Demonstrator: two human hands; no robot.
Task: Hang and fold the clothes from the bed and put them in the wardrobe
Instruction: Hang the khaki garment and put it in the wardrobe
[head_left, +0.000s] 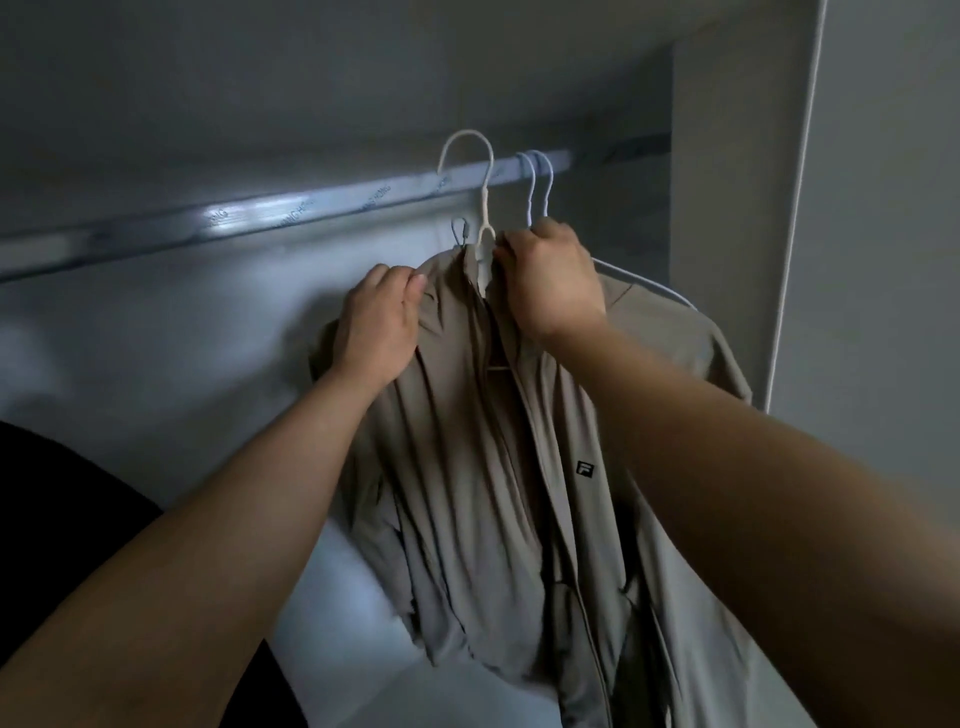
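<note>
The jacket (467, 467) is nearly hung, its white hanger (485, 208) seemingly hooking the rail (260, 213) at twelve o'clock, with the left hand (379, 322) and right hand (550, 280) pinching the collar with curled fingers; remaining clothes aren't showing.

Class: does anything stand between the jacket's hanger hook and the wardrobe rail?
Nothing visible does. The jacket is on a white hanger whose hook is right at the rail. Two other hangers hang just to its right, not in its path.
</note>
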